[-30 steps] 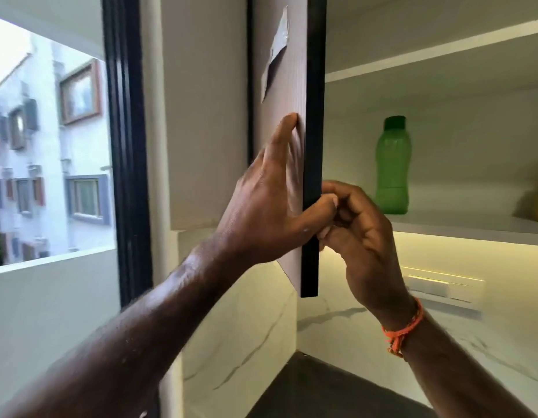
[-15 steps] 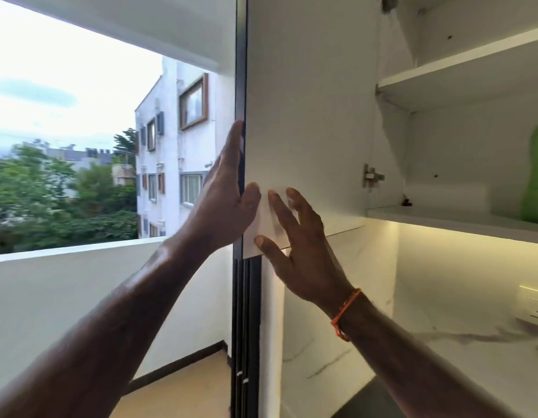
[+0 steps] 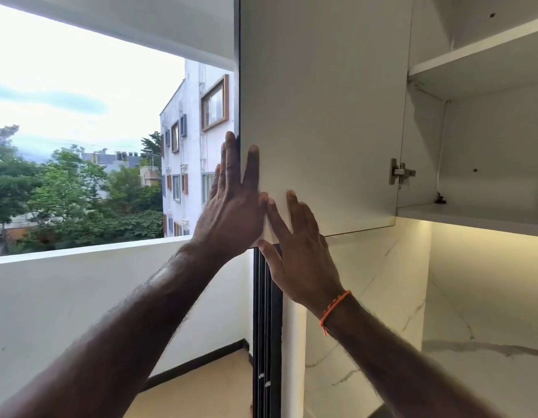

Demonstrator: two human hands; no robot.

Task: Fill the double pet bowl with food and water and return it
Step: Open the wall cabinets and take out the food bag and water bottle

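A white wall-cabinet door (image 3: 322,116) stands swung wide open to the left, its inner face toward me. My left hand (image 3: 234,200) wraps the door's outer free edge near its lower corner, fingers behind, thumb on the inner face. My right hand (image 3: 294,245) lies flat on the inner face at the bottom corner, fingers spread, thumb under the lower edge. The pet bowl, the food and the water are out of view.
The open cabinet (image 3: 478,212) on the right shows white shelves and a metal hinge (image 3: 397,171). A lit marble backsplash (image 3: 442,312) runs below it. Left of the door are a black window frame (image 3: 266,327), a balcony wall (image 3: 80,282), trees and a building.
The door swung from edge-on to fully open to the left. My view turned left, so the green bottle left the frame. My right hand went from pinching the edge to lying flat.
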